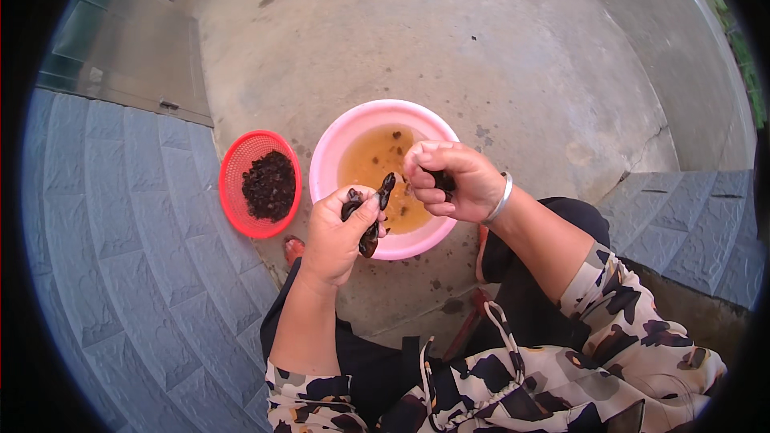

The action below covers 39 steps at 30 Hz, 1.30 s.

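Above a pink basin (325, 156), my left hand (337, 240) is closed on dark, glossy wood ear mushroom (369, 240). One limp end pokes up past the thumb, and another part hangs below the fingers. My right hand (469, 180), wearing a silver bangle, is curled just to the right of it, with fingertips close to that raised end. More dark wood ear (440, 182) shows inside its bent fingers. Cloudy yellow-brown water (370, 152) fills the basin's bottom, with small dark bits floating in it.
A red mesh basket (231, 172) left of the basin holds a heap of dark wood ear pieces (269, 184). Blue-grey brick-patterned tile (120, 216) runs along the left. A metal door panel (136, 40) stands far left. Wet spots dot the concrete floor (417, 40).
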Motion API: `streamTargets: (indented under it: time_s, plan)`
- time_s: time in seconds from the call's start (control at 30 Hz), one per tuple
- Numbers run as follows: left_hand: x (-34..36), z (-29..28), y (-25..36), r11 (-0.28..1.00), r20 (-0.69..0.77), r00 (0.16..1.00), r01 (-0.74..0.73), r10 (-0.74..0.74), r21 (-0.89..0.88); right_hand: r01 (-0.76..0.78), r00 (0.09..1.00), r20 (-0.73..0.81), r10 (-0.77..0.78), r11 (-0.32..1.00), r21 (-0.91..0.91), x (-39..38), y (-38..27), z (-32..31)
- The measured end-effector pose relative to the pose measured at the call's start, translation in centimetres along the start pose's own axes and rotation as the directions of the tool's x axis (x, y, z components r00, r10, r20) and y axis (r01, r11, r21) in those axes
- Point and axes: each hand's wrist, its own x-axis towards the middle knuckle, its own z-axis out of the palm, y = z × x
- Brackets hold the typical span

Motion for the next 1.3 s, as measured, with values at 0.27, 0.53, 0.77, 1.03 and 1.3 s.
streamTargets:
  time_s: [0.27,0.53,0.77,1.03,1.3]
  plan:
    - [-0.4,-0.1,0.3,0.987,0.015,0.999,0.03,-0.033,0.155,0.009,0.997,-0.061,-0.054,0.822,-0.569,0.8,1.6,0.6]
    - [-0.1,0.9,-0.1,0.998,-0.051,0.997,0.062,-0.061,0.021,0.109,0.979,-0.085,-0.185,0.829,-0.549,0.7,1.6,1.0]
    - [0.7,0.6,-1.1,0.959,-0.025,0.998,-0.051,0.06,0.278,0.427,0.805,0.259,-0.534,0.22,-0.877,1.3,2.0,-0.2]
    - [0.7,0.8,-0.6,0.896,-0.053,0.994,-0.066,0.1,0.438,0.418,0.768,0.425,-0.479,-0.127,-0.899,1.1,1.4,0.3]
    - [0.7,1.1,-1.5,0.759,0.075,0.918,-0.366,0.39,0.538,0.224,0.865,0.012,-0.502,0.364,-0.904,1.3,2.5,1.1]
